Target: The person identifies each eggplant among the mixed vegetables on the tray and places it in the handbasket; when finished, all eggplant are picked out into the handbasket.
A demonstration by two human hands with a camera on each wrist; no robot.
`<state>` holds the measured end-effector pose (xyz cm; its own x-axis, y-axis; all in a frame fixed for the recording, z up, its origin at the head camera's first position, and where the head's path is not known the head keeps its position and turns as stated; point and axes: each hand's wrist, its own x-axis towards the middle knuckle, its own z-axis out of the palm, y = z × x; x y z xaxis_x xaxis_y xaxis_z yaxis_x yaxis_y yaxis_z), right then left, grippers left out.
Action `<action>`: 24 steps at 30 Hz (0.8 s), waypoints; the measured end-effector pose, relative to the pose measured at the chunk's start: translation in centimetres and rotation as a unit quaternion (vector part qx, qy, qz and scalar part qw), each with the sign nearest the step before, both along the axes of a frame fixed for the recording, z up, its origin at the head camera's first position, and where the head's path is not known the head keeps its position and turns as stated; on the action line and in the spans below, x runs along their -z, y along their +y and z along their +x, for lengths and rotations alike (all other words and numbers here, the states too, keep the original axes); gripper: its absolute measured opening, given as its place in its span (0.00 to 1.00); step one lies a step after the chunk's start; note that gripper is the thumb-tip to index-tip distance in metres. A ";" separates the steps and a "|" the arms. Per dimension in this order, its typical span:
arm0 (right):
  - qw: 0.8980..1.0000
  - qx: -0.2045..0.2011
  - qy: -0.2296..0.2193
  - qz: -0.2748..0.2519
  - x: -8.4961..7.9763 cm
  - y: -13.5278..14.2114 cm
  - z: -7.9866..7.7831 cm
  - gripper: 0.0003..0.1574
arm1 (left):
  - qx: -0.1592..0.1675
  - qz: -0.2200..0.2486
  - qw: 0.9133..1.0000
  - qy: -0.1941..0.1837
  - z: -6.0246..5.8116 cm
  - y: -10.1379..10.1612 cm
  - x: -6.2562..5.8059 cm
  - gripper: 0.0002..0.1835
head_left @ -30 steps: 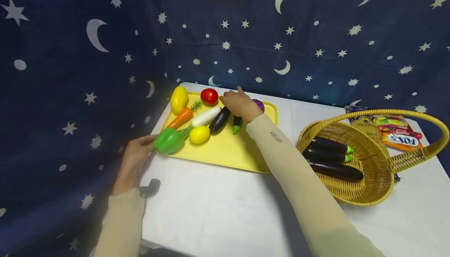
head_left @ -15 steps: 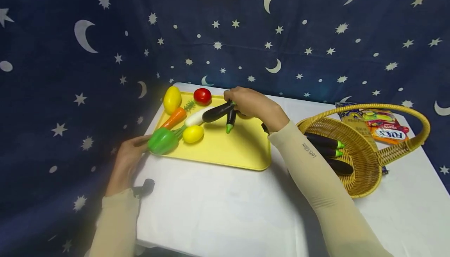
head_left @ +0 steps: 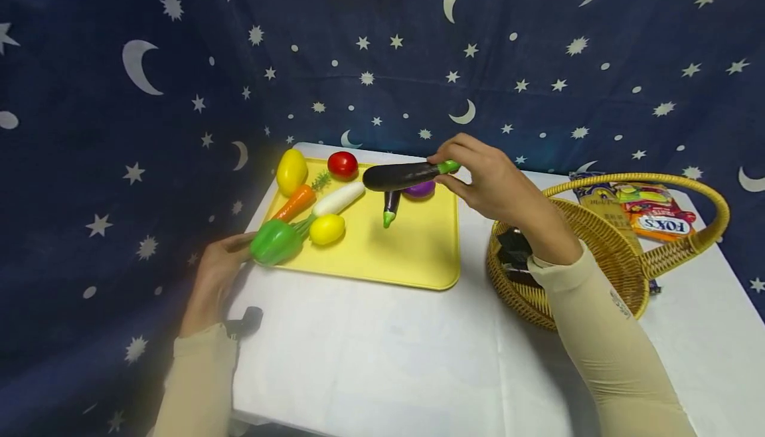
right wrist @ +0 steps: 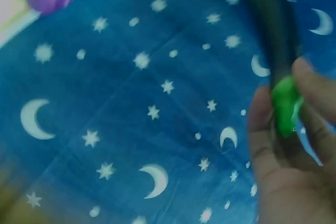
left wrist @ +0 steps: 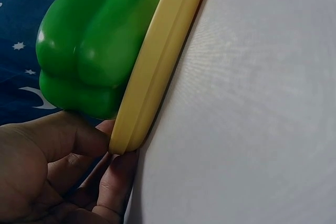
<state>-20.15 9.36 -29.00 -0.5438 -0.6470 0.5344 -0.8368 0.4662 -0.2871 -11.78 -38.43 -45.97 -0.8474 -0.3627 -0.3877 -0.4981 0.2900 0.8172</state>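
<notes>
My right hand (head_left: pixel 493 181) pinches a dark eggplant (head_left: pixel 400 176) by its green stem end, holding it above the yellow tray (head_left: pixel 406 264). In the right wrist view, thumb and fingers close round the green cap (right wrist: pixel 286 103); the eggplant's body is blurred. At the tray's near left corner, my left hand (head_left: pixel 218 267) pinches the rim, thumb above and fingers below, as the left wrist view shows. A green bell pepper (left wrist: pixel 94 45) lies on that corner beside the thumb. A smaller eggplant (head_left: pixel 390 208) and a purple vegetable (head_left: pixel 420 189) lie on the tray beneath the held eggplant.
The tray also bears a lemon (head_left: pixel 327 229), white radish (head_left: pixel 339 199), carrot (head_left: pixel 295 203), tomato (head_left: pixel 342 165) and yellow mango-like fruit (head_left: pixel 291 171). A handled wicker basket (head_left: pixel 633 271) with dark eggplants, partly hidden by my right arm, stands right. Snack packets (head_left: pixel 654 211) lie behind it.
My right hand has lifted the eggplant off the tray and moved it right, turning it nearly level. The left hand stays at the tray's corner. The head view has shifted slightly.
</notes>
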 end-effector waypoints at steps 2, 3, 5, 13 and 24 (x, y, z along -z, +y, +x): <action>1.000 0.012 0.017 -0.018 0.1 1.5 1.1 0.18 | 0.002 -0.008 1.000 -0.003 0.1 0.0 -0.1 0.31; 0.999 0.015 0.021 -0.027 0.0 2.2 1.6 0.19 | 0.003 -0.009 1.000 -0.006 0.2 0.0 -0.1 0.32; 0.999 0.018 0.023 -0.044 -0.2 3.5 2.9 0.22 | 0.002 -0.009 1.000 -0.010 0.3 -0.1 -0.3 0.33; 0.991 0.021 -0.007 -0.134 -1.4 10.4 8.3 0.27 | 0.021 -0.019 1.000 -0.013 0.3 -0.2 -0.1 0.36; 0.978 0.120 -0.051 -0.163 2.0 22.2 11.4 0.38 | 0.014 -0.021 1.000 -0.015 0.0 0.2 0.0 0.34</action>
<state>-8.76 31.52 -31.00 -0.7211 -0.2975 0.6258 -0.6730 0.5156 -0.5304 -11.74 -38.27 -45.98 -0.8451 -0.3561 -0.3988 -0.5143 0.3377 0.7883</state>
